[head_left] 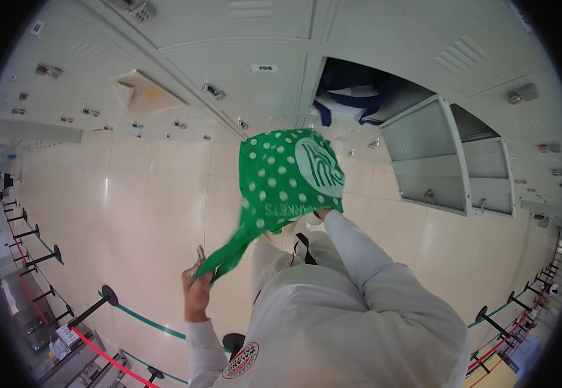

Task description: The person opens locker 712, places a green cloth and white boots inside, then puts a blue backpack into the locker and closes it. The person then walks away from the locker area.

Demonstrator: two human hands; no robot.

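Observation:
A green cloth bag with white dots and a pale round emblem (285, 169) hangs spread out in front of me. Its twisted handles run down to the left into my left hand (196, 294), which is closed round them. A small metal piece (201, 253) sticks up by the fingers of that hand; its kind is unclear. My right hand (322, 214) is at the bag's lower right edge. Most of it, fingers included, is hidden by the green cloth. Beyond the bag, dark blue clothing (353, 101) lies in an open locker compartment, its straps hanging over the edge.
Grey metal lockers (248, 90) line the far side. To the right, a locker door (425, 155) swings out, with another open door (490, 169) behind it. A torn paper patch (145, 91) is on a locker at left. Belt barrier posts (108, 296) stand on the tiled floor (145, 239).

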